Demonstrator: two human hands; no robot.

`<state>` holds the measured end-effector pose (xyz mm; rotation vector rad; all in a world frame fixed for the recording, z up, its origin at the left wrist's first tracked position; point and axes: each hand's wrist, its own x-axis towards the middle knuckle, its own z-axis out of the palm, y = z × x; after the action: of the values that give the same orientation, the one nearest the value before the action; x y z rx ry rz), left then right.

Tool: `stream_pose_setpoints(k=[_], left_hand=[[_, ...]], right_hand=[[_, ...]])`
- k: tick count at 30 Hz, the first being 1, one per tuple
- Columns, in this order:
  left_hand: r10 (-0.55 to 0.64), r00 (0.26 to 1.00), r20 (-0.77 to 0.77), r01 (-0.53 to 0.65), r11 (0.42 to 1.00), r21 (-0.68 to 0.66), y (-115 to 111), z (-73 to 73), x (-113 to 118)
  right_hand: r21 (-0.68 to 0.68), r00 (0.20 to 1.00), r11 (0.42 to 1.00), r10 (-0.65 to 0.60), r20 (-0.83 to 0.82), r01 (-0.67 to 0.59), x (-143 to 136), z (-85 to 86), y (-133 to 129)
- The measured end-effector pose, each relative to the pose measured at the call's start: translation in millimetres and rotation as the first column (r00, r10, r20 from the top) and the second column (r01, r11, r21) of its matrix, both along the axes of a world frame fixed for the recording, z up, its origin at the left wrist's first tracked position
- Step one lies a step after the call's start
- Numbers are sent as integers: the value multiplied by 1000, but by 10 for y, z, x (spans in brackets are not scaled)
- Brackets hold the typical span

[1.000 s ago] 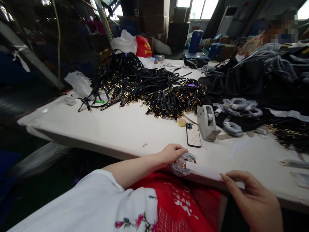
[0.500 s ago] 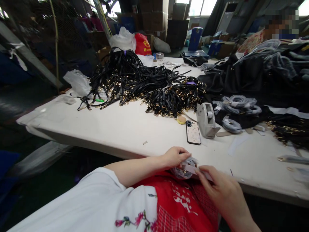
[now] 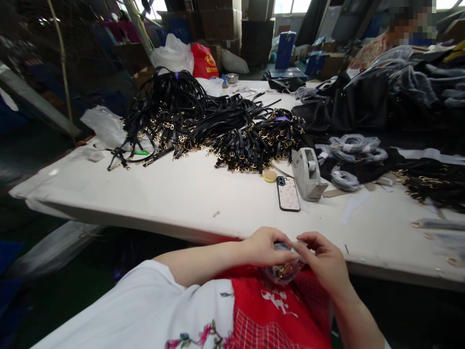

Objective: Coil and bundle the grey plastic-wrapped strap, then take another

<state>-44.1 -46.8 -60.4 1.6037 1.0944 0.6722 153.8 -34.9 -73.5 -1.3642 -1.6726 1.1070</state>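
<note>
Workplace viewed from the wearer's head, described from left to right. A crumpled clear plastic bag [image 3: 103,126] lies near the far-left edge of the white tabletop [image 3: 174,189]. Beside it is a large heap of black straps [image 3: 214,118] with gold-coloured clasps, a small green object [image 3: 141,152] at its near edge. Behind the heap stands a red bag [image 3: 203,62]. A smaller bunch of buckled straps [image 3: 241,150] adjoins the heap. At the near edge, above a red apron [image 3: 269,320], the left hand [image 3: 267,247] has its fingers closed on a coil [image 3: 285,274] in clear wrapping, gold-coloured metal showing at its lower part. A yellow-rimmed disc [image 3: 270,176] and a phone [image 3: 288,194] lie beyond the hands, next to a grey tape dispenser [image 3: 308,174]. The right hand [image 3: 325,257] meets the left at the coil's upper right; its thumb and forefinger are pinched together on a pale strip [image 3: 299,249], mostly hidden. Farther right, wrapped coils [image 3: 354,145] rest on black material, with more gold-fitted straps [image 3: 421,186] beside them. In the right background, a person in a patterned garment [image 3: 368,54] is partly visible.
</note>
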Motion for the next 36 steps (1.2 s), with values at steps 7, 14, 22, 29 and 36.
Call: stream_pose_setpoints(k=[7,14,22,29,36], left_hand=[[-180,981,76,168,976,137,-103,109,7],[-28,998,48,21,992,125,43,-8,6],[-12,995,-103,1,994,-108,113,-16,83],[-61,991,-121,50,994,-96,92,-6,84],[17,991,-134,-28,996,-81,85,8,112]], right_hand=[[-478,943,840,108,-314,-255,-37,-160,40],[-385,915,923,-176,-362,25,-58,-148,-38],[-141,986,982,-143,-91,129,-2,0,2],[-290,982,941,140,-126,-172,133,78,42],[-406,963,873,228,-146,-269,147,97,105]])
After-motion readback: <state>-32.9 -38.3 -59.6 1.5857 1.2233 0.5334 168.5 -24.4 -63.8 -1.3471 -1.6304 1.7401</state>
